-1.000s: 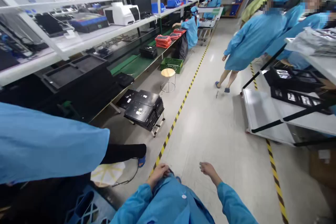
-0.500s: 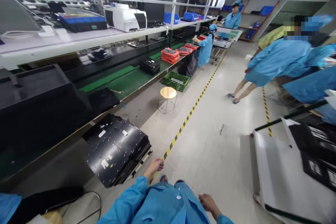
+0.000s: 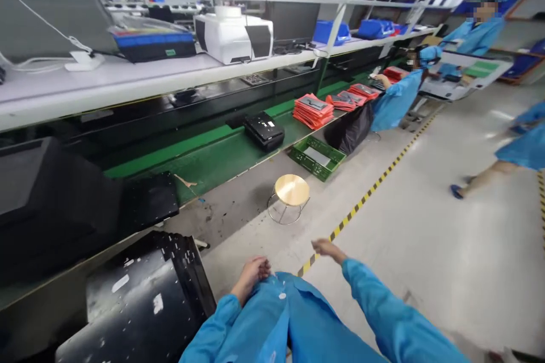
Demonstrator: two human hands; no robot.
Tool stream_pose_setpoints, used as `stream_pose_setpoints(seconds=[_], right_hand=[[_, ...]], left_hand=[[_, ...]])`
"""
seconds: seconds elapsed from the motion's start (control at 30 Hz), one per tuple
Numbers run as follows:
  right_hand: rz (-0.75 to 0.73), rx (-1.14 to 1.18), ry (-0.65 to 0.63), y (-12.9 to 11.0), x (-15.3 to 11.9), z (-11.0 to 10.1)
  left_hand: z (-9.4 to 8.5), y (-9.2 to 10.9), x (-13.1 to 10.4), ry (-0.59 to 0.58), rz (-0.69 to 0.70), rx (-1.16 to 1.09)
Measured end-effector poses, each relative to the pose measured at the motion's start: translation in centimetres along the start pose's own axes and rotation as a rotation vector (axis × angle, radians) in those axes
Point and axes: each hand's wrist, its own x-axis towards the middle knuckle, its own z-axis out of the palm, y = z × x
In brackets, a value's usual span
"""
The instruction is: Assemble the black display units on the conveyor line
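Observation:
My left hand (image 3: pixel 254 273) hangs in front of the blue coat (image 3: pixel 272 317), its fingers curled in and nothing seen in them. My right hand (image 3: pixel 327 249) is held forward over the floor, near the yellow-and-black tape line (image 3: pixel 361 204); its fingers are folded together around nothing visible. To the left of my left hand lies a stack of black panels (image 3: pixel 140 306), low beside the bench, with white labels on top. Ahead of both hands stands a round stool (image 3: pixel 292 189) with a wooden seat and wire legs.
A green workbench (image 3: pixel 213 159) runs along the left, carrying a black case (image 3: pixel 264 130) and red-wrapped stacks (image 3: pixel 313 111). On the floor beside it sits a green crate (image 3: pixel 318 157). Co-workers in blue, one seated person (image 3: pixel 400 91) among them, are farther ahead. A white machine (image 3: pixel 236 37) stands on the shelf.
The view has moved forward and turned left. My right hand has swung up and forward; my left hand has drawn back toward the coat. The cart on the right has left the view.

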Motion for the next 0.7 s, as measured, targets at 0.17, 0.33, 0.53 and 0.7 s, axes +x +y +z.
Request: stream_pose_setpoints(seconds=[0.17, 0.33, 0.53, 0.7], right_hand=[[-0.156, -0.041, -0.098, -20.2, 18.7, -6.2], [-0.221, 0.005, -0.147, -33.4, 31.6, -11.3], [-0.268, 0.12, -0.098, -47.2, 49.0, -17.0], [-0.411, 0.224, -0.309, -55.8, 67.4, -11.7]], left_hand=[[1.3, 9.1, 8.5, 0.066, 0.039, -0.241], [4.6, 18.1, 16.8, 0.124, -0.09, -0.347], [11.5, 26.8, 25.7, 0.084, -0.041, -0.368], [15.8, 28.5, 36.0, 0.07, -0.095, -0.584]])
